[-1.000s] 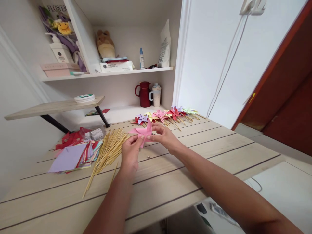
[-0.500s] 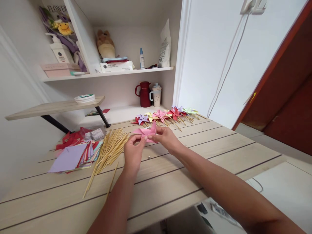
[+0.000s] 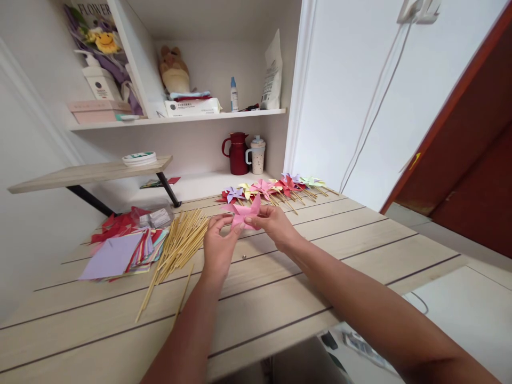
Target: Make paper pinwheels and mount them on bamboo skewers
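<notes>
A pink paper pinwheel (image 3: pixel 242 213) is held up over the table between my two hands, its blades standing out at the top. My left hand (image 3: pixel 218 249) pinches its lower left side between thumb and fingers. On the opposite side my right hand (image 3: pixel 276 226) grips it, thumb pressed on the front near the middle. The fingers behind the paper are partly hidden. Below the hands a tiny shiny piece (image 3: pixel 244 257) lies on the table. A pile of thin wooden sticks (image 3: pixel 182 240) is left of my left hand, and one stick (image 3: pixel 184 293) lies apart, nearer me.
Several pinwheels on sticks (image 3: pixel 263 188) lie in a row at the back. Coloured paper squares (image 3: pixel 114 257), red paper pieces (image 3: pixel 114 226) and a clear box (image 3: pixel 159 217) are at the left. Behind stand a small raised shelf (image 3: pixel 92 175), a red jug (image 3: pixel 239 154) and a cup (image 3: pixel 257 156).
The pink pinwheel has risen slightly and turned in my hands. My right thumb has moved onto its front, and my left thumb and fingers have spread a little.
</notes>
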